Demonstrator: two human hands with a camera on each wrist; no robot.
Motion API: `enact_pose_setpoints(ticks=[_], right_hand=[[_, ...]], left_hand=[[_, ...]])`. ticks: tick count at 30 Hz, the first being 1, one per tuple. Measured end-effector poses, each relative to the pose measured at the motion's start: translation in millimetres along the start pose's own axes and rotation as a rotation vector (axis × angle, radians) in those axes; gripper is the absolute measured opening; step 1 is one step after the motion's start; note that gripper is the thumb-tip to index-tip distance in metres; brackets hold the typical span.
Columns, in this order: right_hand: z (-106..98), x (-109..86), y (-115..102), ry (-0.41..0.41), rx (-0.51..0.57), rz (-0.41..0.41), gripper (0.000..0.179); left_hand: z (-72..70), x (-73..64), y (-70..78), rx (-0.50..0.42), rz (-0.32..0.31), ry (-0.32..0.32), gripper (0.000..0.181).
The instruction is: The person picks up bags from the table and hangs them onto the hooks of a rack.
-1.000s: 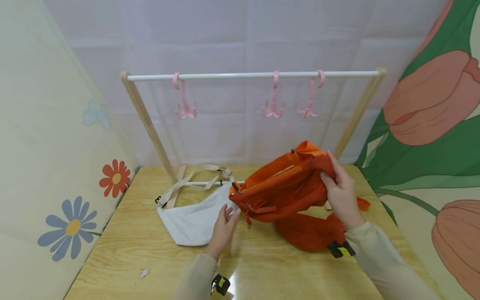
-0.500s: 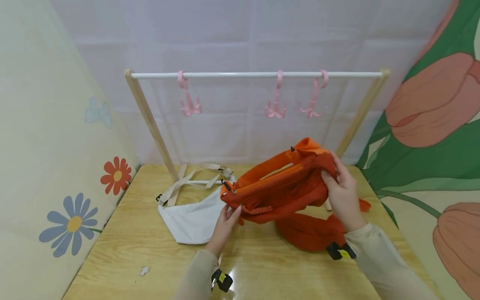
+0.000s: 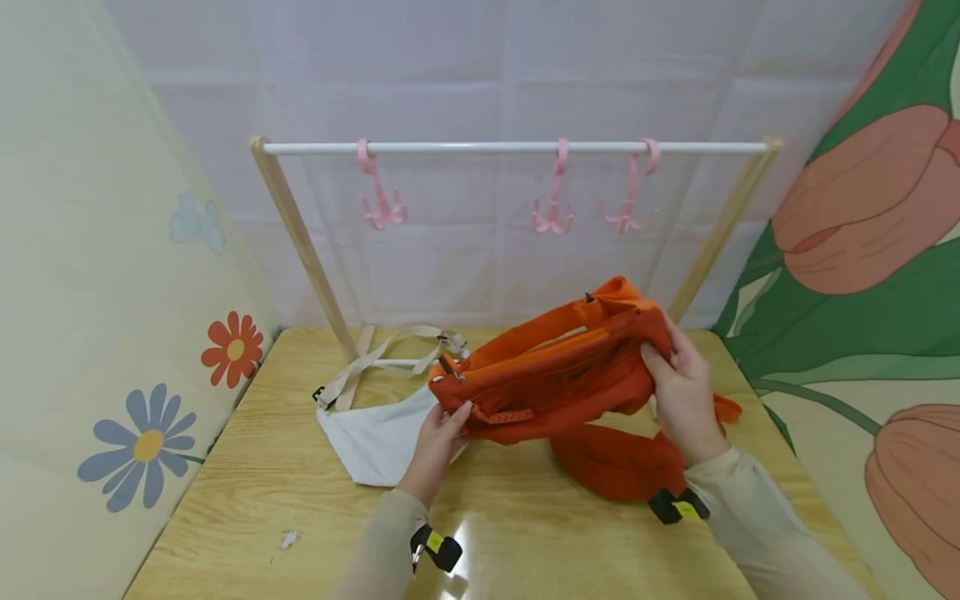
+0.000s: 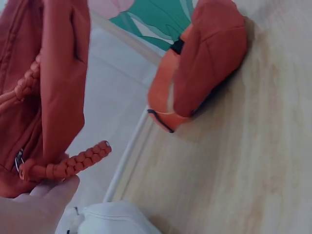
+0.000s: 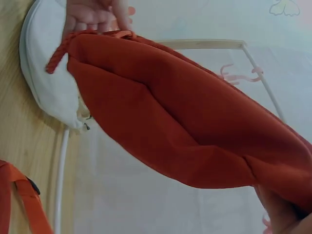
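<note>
A red-orange waist bag (image 3: 562, 379) is held up above the table, tilted with its right end higher. My left hand (image 3: 432, 446) pinches its left end, the thumb on the front. At the other end my right hand (image 3: 681, 392) grips the fabric, thumb in front; its other fingers are mostly hidden behind the bag. A braided zipper pull (image 4: 73, 165) sticks out beside my left fingers in the left wrist view. The right wrist view shows the bag's broad creased underside (image 5: 161, 102). Below, a second red waist bag (image 3: 615, 462) lies on the table, partly covered from view.
A white waist bag (image 3: 375, 442) with a beige strap lies at the left, partly behind my left hand. Behind stands a rack with a white bar (image 3: 465, 149) and wooden legs. Pink hooks (image 3: 553, 212) hang from it. A small white scrap (image 3: 289, 540) lies front left.
My left hand has gone from loose fingers beside the bag to pinching its left end. That end has shifted left and slightly up. My right hand keeps its grip in nearly the same place.
</note>
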State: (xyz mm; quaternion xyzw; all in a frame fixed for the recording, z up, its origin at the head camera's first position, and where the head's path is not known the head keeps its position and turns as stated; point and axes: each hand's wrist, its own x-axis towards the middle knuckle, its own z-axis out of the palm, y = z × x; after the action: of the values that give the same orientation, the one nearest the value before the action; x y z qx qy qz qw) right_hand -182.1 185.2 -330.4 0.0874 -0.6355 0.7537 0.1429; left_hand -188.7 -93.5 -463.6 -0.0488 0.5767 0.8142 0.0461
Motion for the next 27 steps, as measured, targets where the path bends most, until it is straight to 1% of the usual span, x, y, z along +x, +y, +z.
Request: enact_pose_setpoints(ticks=[3, 7, 9, 13, 17, 22, 25, 27], right_hand=[[-2, -0.8, 5, 0.02, 0.011, 0.018, 0.05], [-6, -2.4, 16, 0.036, -0.001, 0.04, 0.035], [-8, -2.7, 21, 0.041, 0.0, 0.061, 0.027], [-14, -0.8, 31, 0.032, 0.0, 0.125, 0.022], [-20, 3.4, 38, 0.011, -0.031, 0.213, 0.028], [-27, 8.5, 46, -0.044, -0.061, 0.314, 0.044], [-30, 9.3, 50, -0.073, -0.08, 0.343, 0.05], [-31, 9.1, 53, -0.091, -0.097, 0.352, 0.052]], left_hand=[[-1.6, 3.5, 6.6, -0.047, 0.03, 0.024, 0.049], [-5.8, 7.8, 17.4, -0.087, 0.084, 0.062, 0.037], [-8.3, 9.9, 23.0, -0.083, 0.099, 0.086, 0.032], [-11.2, 13.4, 36.1, -0.061, 0.119, 0.12, 0.031], [-10.9, 16.3, 49.2, -0.075, 0.15, 0.142, 0.029], [-8.0, 20.6, 61.4, -0.066, 0.202, 0.161, 0.023], [-5.5, 21.8, 66.6, -0.066, 0.225, 0.188, 0.02], [-4.2, 22.1, 69.3, -0.07, 0.227, 0.206, 0.018]])
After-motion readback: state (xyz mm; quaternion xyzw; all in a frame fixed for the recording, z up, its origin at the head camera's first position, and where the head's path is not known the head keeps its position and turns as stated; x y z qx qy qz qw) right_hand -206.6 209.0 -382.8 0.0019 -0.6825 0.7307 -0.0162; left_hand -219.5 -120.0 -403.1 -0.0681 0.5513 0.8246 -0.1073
